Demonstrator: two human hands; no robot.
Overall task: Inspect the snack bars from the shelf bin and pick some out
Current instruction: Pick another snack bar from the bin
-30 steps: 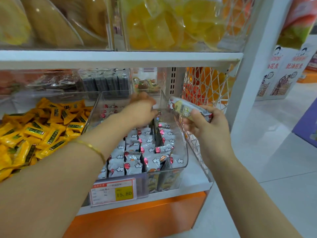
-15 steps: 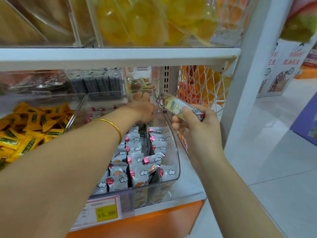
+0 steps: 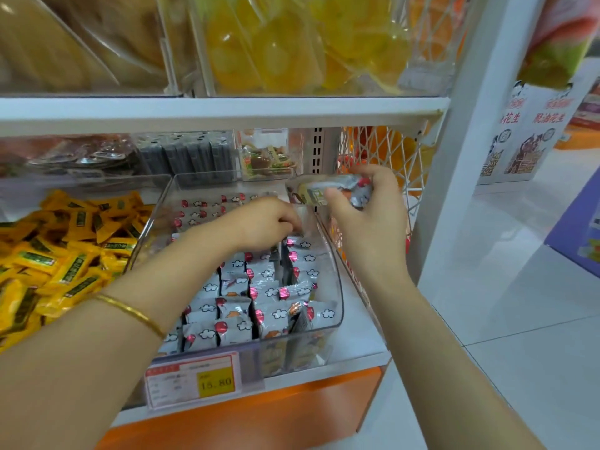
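Note:
A clear plastic bin (image 3: 336, 297) on the lower shelf holds several grey snack bars (image 3: 233, 306) printed with white clouds and red balloons, standing in rows. My left hand (image 3: 263, 227) reaches into the back of the bin with its fingers curled down among the bars; whether they grip one is hidden. My right hand (image 3: 367, 209) is raised beside the bin's right rim and pinches one grey snack bar (image 3: 328, 191), held sideways above the bin's back right corner.
Yellow wrapped sweets (image 3: 58, 254) fill the bin to the left. Behind stand dark packets (image 3: 191, 157) and a small clear box (image 3: 266, 157). The upper shelf edge (image 3: 227, 108) hangs overhead. A white mesh panel (image 3: 383, 147) and post (image 3: 467, 141) close the right side. A price tag (image 3: 194, 378) hangs in front.
The view has shifted slightly. My left hand has dipped lower into the back of the bin. My right hand has kept the bar raised beside the bin.

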